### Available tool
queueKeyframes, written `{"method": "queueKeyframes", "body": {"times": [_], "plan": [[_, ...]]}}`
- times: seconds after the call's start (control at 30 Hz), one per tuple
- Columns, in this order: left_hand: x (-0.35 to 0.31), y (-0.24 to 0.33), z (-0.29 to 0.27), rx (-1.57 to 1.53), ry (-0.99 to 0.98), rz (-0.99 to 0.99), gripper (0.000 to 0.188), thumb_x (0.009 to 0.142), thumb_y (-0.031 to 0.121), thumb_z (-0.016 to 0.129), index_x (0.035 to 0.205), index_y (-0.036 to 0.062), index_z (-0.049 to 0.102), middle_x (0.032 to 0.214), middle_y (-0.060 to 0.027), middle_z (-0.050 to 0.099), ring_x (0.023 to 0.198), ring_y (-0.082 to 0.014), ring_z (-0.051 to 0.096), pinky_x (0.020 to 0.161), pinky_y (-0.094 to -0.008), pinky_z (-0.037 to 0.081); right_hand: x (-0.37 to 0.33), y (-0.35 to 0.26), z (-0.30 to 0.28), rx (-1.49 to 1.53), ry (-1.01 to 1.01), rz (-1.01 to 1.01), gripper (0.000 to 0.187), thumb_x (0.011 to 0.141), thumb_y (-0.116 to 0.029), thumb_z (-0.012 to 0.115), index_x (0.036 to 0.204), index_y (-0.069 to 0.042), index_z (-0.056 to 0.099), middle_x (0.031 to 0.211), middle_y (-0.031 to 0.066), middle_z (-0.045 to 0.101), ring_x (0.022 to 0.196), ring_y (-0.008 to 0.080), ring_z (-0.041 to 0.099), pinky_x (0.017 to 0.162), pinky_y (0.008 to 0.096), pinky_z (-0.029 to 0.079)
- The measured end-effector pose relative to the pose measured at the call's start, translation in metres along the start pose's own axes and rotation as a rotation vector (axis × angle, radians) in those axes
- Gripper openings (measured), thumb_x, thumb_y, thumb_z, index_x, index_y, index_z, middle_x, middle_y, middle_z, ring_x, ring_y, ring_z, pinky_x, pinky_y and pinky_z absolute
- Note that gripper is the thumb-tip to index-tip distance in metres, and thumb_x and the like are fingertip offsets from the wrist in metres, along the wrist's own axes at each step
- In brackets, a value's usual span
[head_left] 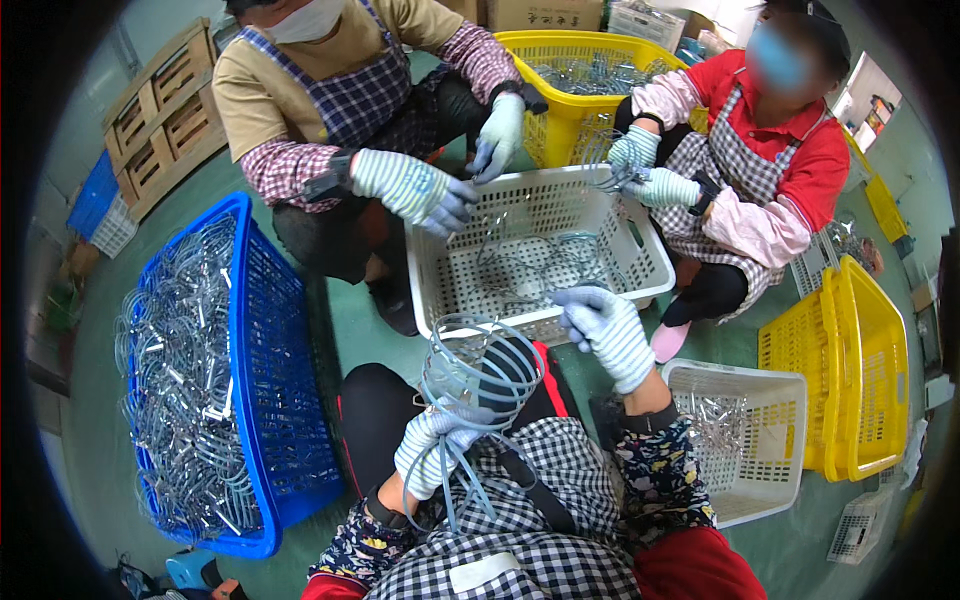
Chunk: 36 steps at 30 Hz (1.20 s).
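The left hand (435,450), in a striped glove, has its fingers closed around the lower side of a bunch of grey rings (478,395). These rings are above the lap, just before the white basket (540,200). The right hand (612,335) is by the near rim of this basket, with fingers bent; whether the fingertips meet or pinch something small, I cannot tell from this view. More rings lie loosely inside the basket, tangled, so single ones are difficult to separate by eye.

Opposite, one co-worker (350,90) has both gloved hands at the basket, the head partly cut by the upper edge. Another co-worker (745,150) holds some rings over the far right corner.

To the left is a blue basket (290,390), heaped with rings; to the right, a smaller white bin (735,370) with metal pieces. A carton (545,15) at the top, also cut off, carries dark printed characters. The apron (560,500) has a pale patch (485,570).
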<state>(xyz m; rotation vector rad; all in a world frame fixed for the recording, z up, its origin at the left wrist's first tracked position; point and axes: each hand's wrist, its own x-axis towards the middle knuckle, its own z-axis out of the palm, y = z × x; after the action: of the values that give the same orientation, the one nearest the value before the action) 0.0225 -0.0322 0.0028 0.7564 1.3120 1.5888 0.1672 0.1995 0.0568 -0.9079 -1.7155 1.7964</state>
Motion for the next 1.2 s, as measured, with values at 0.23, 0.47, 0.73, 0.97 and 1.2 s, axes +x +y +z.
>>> {"method": "queueKeyframes", "body": {"times": [0.23,0.47,0.73,0.97,1.2], "plan": [[0.004,0.009,-0.003,-0.222,0.034,-0.033,0.025,0.085,-0.001,0.052,0.109,-0.0081,0.055,0.101,-0.0138,0.062,0.092,-0.0193,0.061,0.080,-0.0239,0.053,-0.018,0.020,0.008,-0.112,-0.041,0.136,0.022,0.086,-0.014,0.057,0.102,-0.001,0.063,0.076,0.0041,0.063,0.060,0.0057,0.053,0.052,0.0192,0.044],[0.010,0.026,0.000,-0.056,0.116,-0.082,0.024,0.088,0.012,0.056,0.106,-0.0023,0.063,0.094,-0.0064,0.063,0.086,-0.0126,0.057,0.076,-0.0228,0.046,-0.040,0.017,0.030,-0.025,-0.352,0.081,0.026,0.086,-0.016,0.056,0.107,-0.002,0.061,0.081,0.0046,0.062,0.065,0.0084,0.055,0.058,0.0191,0.045],[0.003,0.021,-0.008,0.071,0.164,-0.003,0.048,0.085,0.038,0.057,0.104,-0.0058,0.061,0.078,-0.0058,0.060,0.068,-0.0114,0.055,0.061,-0.0238,0.043,-0.059,0.002,0.063,0.123,-0.638,0.280,0.033,0.093,-0.029,0.046,0.109,-0.002,0.058,0.078,0.0042,0.060,0.059,0.0066,0.056,0.048,0.0176,0.045],[0.000,0.028,-0.008,-0.124,0.148,0.152,0.061,0.083,0.049,0.057,0.112,-0.0054,0.055,0.094,-0.0110,0.062,0.084,-0.0172,0.060,0.075,-0.0283,0.049,-0.053,0.037,0.109,-0.146,-0.495,0.054,0.029,0.081,-0.021,0.065,0.100,0.000,0.061,0.086,0.0128,0.066,0.073,0.0207,0.065,0.066,0.0296,0.052],[0.008,0.047,-0.009,-0.157,-0.237,0.108,0.043,0.089,0.026,0.052,0.120,-0.0032,0.052,0.115,-0.0114,0.058,0.100,-0.0169,0.055,0.089,-0.0296,0.043,-0.050,0.046,0.107,-0.722,-0.444,-0.339,0.033,0.080,-0.038,0.059,0.087,-0.007,0.064,0.074,0.0163,0.064,0.068,0.0340,0.062,0.059,0.0411,0.050]]}}
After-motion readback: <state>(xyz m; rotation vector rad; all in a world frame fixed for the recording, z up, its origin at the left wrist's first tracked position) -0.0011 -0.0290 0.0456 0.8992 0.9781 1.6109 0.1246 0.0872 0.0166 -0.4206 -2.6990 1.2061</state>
